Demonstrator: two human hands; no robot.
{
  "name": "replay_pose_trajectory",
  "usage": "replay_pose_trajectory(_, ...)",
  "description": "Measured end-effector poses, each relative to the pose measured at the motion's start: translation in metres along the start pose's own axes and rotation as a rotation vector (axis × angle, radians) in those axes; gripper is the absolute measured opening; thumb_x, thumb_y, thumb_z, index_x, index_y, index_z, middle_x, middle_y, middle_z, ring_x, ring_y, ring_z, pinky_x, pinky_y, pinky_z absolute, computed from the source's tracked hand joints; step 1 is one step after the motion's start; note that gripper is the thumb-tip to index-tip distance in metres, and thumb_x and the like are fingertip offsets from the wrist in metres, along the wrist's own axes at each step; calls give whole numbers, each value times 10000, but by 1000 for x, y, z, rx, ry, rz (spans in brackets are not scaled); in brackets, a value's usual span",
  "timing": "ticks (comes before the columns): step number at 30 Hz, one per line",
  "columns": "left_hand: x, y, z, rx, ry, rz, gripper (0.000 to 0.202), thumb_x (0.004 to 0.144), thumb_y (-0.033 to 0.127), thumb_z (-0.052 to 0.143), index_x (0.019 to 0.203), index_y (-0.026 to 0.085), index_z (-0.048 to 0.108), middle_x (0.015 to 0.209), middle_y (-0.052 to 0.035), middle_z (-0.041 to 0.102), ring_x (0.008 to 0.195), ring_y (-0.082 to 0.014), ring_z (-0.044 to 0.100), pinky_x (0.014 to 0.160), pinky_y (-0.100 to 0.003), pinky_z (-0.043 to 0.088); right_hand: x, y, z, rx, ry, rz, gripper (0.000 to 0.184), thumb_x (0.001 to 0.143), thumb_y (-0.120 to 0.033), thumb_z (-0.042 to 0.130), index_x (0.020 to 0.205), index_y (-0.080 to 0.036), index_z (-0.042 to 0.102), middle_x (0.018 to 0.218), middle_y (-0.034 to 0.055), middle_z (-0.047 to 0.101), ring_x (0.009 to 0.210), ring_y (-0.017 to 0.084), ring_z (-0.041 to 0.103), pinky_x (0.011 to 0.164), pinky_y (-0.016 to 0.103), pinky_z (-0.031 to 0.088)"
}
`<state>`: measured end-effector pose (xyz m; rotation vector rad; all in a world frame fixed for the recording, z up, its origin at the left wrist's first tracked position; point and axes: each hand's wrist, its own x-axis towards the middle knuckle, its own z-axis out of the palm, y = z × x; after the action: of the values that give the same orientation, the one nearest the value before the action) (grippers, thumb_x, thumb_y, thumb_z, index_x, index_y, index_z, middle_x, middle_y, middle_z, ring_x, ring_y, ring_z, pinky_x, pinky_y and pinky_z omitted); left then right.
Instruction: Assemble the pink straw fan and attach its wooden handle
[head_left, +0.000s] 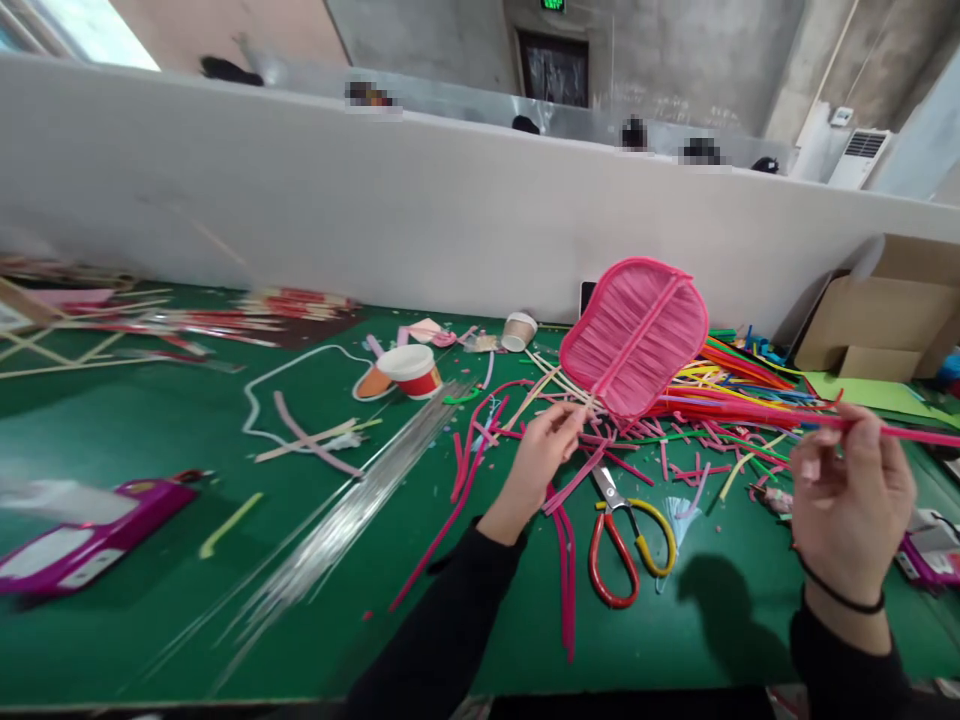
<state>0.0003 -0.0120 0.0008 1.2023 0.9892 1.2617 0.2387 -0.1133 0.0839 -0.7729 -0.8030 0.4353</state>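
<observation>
My left hand [541,455] pinches the thin stem of a pink leaf-shaped piece made of pipe cleaners [636,335] and holds it up above the green table [150,420]. My right hand [851,490] is raised at the right, fingers closed on a long pink pipe cleaner [911,432] that runs off to the right. Below and between the hands lie red and yellow scissors [626,535] among loose pink pipe cleaners [562,560].
A heap of coloured pipe cleaners [739,385] lies behind the leaf. A bundle of thin silver wires [352,515] crosses the table middle. Paper cups [411,368], a white cord [259,400], a magenta package [82,540] and cardboard boxes [870,325] are around. A white partition [375,210] backs the table.
</observation>
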Motion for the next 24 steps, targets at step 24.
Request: replay_pose_trajectory(24,-29,-9,39,-338,-35,-142,369,773,486,731,791,175,533,617,84,409,401,-3,247,372,-144,166,-83,80,1,-662,-312,-351,125,802,-147,720,887,-229,679,819,16,788,676,177,758,668,271,620)
